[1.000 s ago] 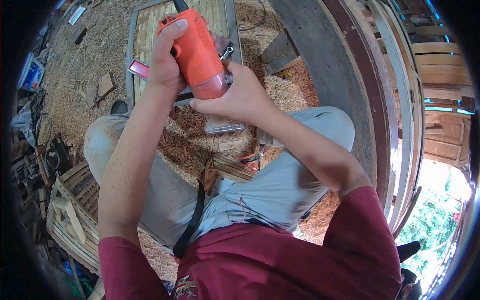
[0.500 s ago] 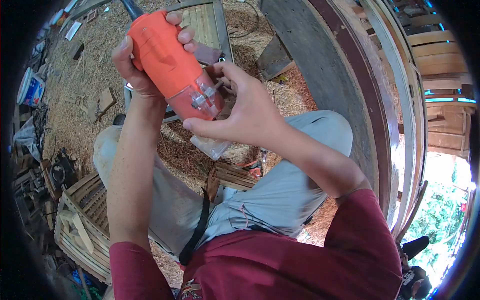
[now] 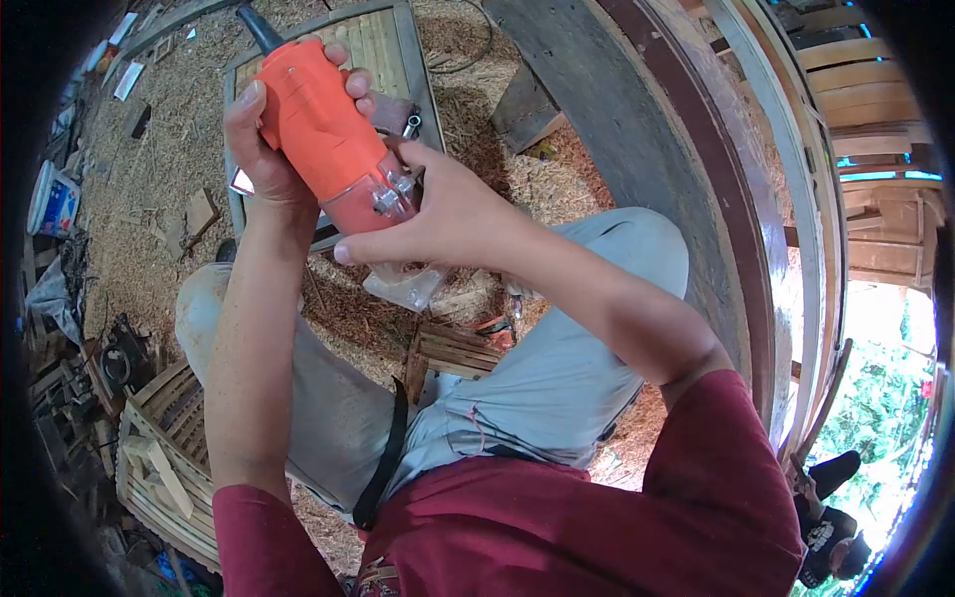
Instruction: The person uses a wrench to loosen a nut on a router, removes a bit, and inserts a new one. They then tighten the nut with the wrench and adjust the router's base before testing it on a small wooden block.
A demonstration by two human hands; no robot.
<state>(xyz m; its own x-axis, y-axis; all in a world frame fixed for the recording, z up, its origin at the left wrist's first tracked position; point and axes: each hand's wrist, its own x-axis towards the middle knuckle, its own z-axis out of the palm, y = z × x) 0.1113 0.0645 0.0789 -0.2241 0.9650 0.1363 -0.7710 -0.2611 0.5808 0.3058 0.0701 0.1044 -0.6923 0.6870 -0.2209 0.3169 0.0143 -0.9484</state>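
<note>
An orange power tool (image 3: pixel 318 119) with a black cord sleeve at its top end is held tilted in front of me. My left hand (image 3: pixel 261 139) is wrapped round its upper body, with fingertips showing on the far side. My right hand (image 3: pixel 428 214) grips the lower end, where a clear plastic guard (image 3: pixel 370 202) with a metal clamp and bolt surrounds the body. The thumb lies under the tool's end, and the other fingers are partly hidden behind it. Below the right hand shows a clear plastic piece (image 3: pixel 406 289).
Behind the tool stands a slatted wooden panel (image 3: pixel 368 50) with a wrench (image 3: pixel 412 125) near its edge. Large wooden beams (image 3: pixel 617 109) run along the right. A slatted wooden piece (image 3: pixel 164 468) lies lower left, a white bucket (image 3: pixel 55 202) far left. Another person (image 3: pixel 831 537) is at lower right.
The tool and both hands have shifted slightly left and down in view. My right fingers have closed in nearer to the clamp, covering the bolt end that stuck out.
</note>
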